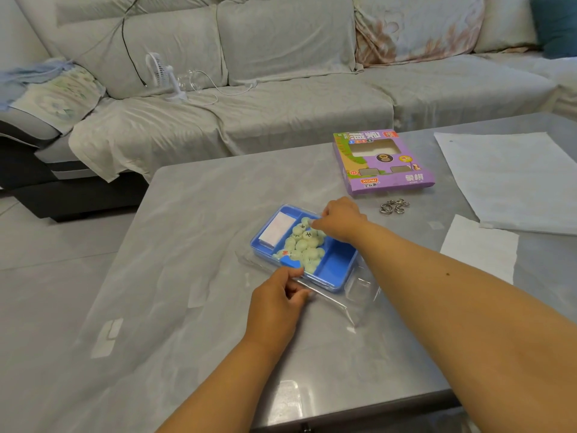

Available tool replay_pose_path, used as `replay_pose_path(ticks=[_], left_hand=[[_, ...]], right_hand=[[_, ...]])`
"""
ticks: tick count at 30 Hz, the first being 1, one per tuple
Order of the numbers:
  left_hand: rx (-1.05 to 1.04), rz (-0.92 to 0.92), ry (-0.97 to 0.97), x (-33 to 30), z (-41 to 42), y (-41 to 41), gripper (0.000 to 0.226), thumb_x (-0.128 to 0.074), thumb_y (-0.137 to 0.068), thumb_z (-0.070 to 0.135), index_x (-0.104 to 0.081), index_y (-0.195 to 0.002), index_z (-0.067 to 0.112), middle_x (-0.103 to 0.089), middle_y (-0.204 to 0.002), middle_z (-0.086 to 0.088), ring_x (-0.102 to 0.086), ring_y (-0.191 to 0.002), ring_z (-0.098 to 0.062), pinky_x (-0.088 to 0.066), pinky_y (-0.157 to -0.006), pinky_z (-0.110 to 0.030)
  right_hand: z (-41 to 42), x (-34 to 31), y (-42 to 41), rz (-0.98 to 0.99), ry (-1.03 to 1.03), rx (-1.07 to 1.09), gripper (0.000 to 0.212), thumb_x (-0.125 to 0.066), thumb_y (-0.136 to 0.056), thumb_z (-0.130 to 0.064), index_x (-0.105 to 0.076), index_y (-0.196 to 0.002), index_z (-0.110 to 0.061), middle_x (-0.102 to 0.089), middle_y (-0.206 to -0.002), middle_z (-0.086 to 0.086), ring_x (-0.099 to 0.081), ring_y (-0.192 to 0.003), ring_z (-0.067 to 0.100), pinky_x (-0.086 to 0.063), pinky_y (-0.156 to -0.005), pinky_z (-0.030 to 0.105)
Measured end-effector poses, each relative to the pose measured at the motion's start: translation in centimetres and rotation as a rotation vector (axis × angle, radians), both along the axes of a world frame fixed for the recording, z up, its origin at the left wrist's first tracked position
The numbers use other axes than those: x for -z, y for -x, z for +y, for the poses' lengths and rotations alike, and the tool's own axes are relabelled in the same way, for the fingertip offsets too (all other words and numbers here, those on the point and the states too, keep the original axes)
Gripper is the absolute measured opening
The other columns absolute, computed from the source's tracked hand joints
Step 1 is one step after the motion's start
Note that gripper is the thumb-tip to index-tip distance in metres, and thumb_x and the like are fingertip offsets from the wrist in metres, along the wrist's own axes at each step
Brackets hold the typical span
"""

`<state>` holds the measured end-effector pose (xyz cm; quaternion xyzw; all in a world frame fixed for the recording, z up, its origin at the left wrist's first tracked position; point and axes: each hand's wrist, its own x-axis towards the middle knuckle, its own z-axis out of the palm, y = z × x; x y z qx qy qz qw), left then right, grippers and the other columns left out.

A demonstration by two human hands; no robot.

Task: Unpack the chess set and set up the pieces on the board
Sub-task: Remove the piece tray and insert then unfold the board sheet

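Observation:
A blue plastic tray (335, 270) sits mid-table inside a clear plastic cover (359, 295). Its middle compartment holds several pale green round chess pieces (304, 245) with printed characters. A folded white sheet (278, 229) lies in the tray's left compartment. My left hand (278, 304) holds the near edge of the clear cover, thumb and fingers curled on it. My right hand (340, 218) reaches over the tray's far side and pinches at the top of the pile of pieces; its fingertips are partly hidden.
The purple cardboard chess box (384, 162) lies at the table's far side. A metal ring puzzle (394, 207) sits just in front of it. White paper sheets (512, 179) (479, 248) cover the right of the grey table (156, 276). A sofa with a small fan (162, 75) stands behind.

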<state>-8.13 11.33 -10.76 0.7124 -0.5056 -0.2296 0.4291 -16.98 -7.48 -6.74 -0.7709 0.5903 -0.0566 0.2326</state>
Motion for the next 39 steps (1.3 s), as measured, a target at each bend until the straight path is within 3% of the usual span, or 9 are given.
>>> replay_pose_path(ticks=[2, 6, 13, 19, 24, 28, 31, 34, 39], left_hand=[[0.014, 0.008, -0.005, 0.0, 0.0, 0.0, 0.032, -0.074, -0.081, 0.019, -0.061, -0.106, 0.034, -0.069, -0.077, 0.009, -0.064, -0.076, -0.002, -0.045, -0.073, -0.006], [0.039, 0.0, -0.011, 0.1, 0.1, 0.1, 0.032, -0.074, -0.081, 0.023, -0.065, -0.11, 0.031, -0.07, -0.079, 0.009, -0.065, -0.078, -0.002, -0.048, -0.078, -0.012], [-0.015, -0.023, 0.019, 0.0, 0.2, 0.2, 0.031, -0.076, -0.078, 0.021, -0.07, -0.108, 0.024, -0.071, -0.076, 0.01, -0.064, -0.076, -0.002, -0.044, -0.073, -0.006], [0.001, -0.081, 0.033, 0.1, 0.2, 0.3, 0.03, -0.077, -0.078, 0.024, -0.07, -0.107, 0.026, -0.069, -0.074, 0.012, -0.063, -0.073, -0.004, -0.046, -0.073, -0.008], [0.027, -0.088, 0.033, 0.2, 0.3, 0.2, 0.03, -0.076, -0.079, 0.025, -0.069, -0.108, 0.027, -0.068, -0.073, 0.011, -0.063, -0.073, -0.004, -0.048, -0.073, -0.011], [0.041, -0.064, 0.038, 0.1, 0.3, 0.1, 0.033, -0.077, -0.077, 0.025, -0.059, -0.103, 0.035, -0.069, -0.069, 0.01, -0.063, -0.069, -0.002, -0.048, -0.072, -0.012], [0.025, 0.119, 0.066, -0.4, 0.5, -0.1, 0.026, -0.072, -0.081, 0.02, -0.053, -0.097, 0.027, -0.069, -0.066, 0.001, -0.064, -0.063, -0.008, -0.049, -0.065, -0.016], [-0.081, 0.481, 0.109, -1.0, 0.3, -0.6, 0.01, -0.061, -0.09, 0.017, -0.054, -0.095, 0.013, -0.07, -0.067, -0.01, -0.061, -0.058, -0.017, -0.049, -0.052, -0.024], [-0.126, 1.006, 0.136, -2.6, -0.5, -1.7, 0.043, -0.049, -0.089, 0.047, -0.054, -0.108, 0.008, -0.069, -0.08, -0.018, -0.059, -0.052, -0.018, -0.047, -0.043, -0.023]], right_hand=[[0.0, -0.6, -0.1, 0.029, -0.014, -0.003, 0.047, -0.061, -0.077, -0.055, -0.036, -0.061, -0.019, -0.038, -0.092, 0.009, -0.039, -0.087, 0.025, -0.036, -0.072, 0.036], [-0.3, -1.1, 0.0, 0.124, 0.028, -0.059, 0.055, -0.059, -0.081, -0.056, -0.055, -0.109, -0.009, -0.041, -0.123, 0.013, -0.038, -0.116, 0.03, -0.041, -0.093, 0.041], [0.3, -2.4, -0.1, 0.219, 0.219, -0.113, 0.062, -0.06, -0.077, -0.062, -0.057, -0.117, -0.015, -0.037, -0.128, 0.012, -0.033, -0.12, 0.031, -0.035, -0.093, 0.04], [0.7, -2.2, 0.1, 0.238, 0.169, -0.17, 0.077, -0.063, -0.064, -0.074, -0.054, -0.109, -0.012, -0.047, -0.115, 0.008, -0.044, -0.113, 0.026, -0.04, -0.088, 0.036], [0.4, -3.1, 0.2, 0.079, -0.002, -0.151, 0.06, -0.071, -0.065, -0.065, -0.046, -0.078, -0.012, -0.046, -0.07, 0.001, -0.047, -0.064, 0.016, -0.031, -0.05, 0.026], [0.2, -4.8, -0.3, -0.035, -0.041, -0.2, 0.048, -0.072, -0.075, -0.049, -0.051, -0.082, -0.006, -0.055, -0.076, 0.011, -0.045, -0.062, 0.017, -0.034, -0.055, 0.026], [-0.1, -6.7, 0.2, -0.179, -0.046, -0.174, 0.048, -0.07, -0.082, -0.038, -0.061, -0.097, 0.007, -0.06, -0.096, 0.026, -0.046, -0.077, 0.021, -0.036, -0.062, 0.029], [-0.7, -8.1, 1.5, -0.368, -0.045, -0.073, 0.045, -0.068, -0.082, -0.041, -0.064, -0.095, 0.002, -0.055, -0.087, 0.012, -0.047, -0.079, 0.02, -0.038, -0.064, 0.029], [0.1, -8.4, 1.8, -0.57, -0.219, 0.021, 0.048, -0.069, -0.081, -0.042, -0.065, -0.105, -0.001, -0.064, -0.1, 0.011, -0.053, -0.087, 0.024, -0.045, -0.078, 0.038]])
